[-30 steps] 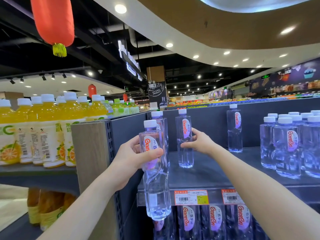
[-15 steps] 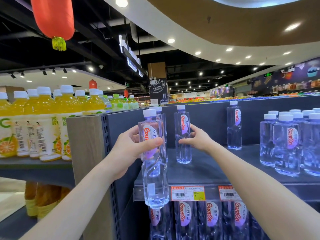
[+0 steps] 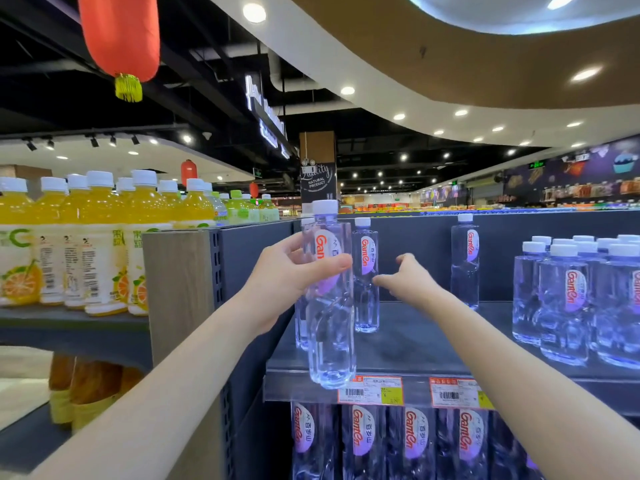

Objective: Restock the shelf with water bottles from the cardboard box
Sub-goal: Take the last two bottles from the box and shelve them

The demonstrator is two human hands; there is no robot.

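Clear plastic shows all over the dark grey shelf. The person's left hand is wrapped tight around a water bottle with a white cap. The thumb lies across the front of its label and the fingers go round the back. This bottle is upright at the front left corner of the shelf, and its bottom hangs in front of the front edge, just beside a price tag.

The right hand is open, with its fingers spread apart and holding nothing. It is just beside a second bottle that stands upright on the shelf, behind the held one. You cannot tell if a fingertip touches it.

A third bottle stands alone near the back wall of the shelf. A group of bottles stands close together at the right edge. More water bottles fill the shelf below. Yellow juice bottles stand on the next shelf to the left.
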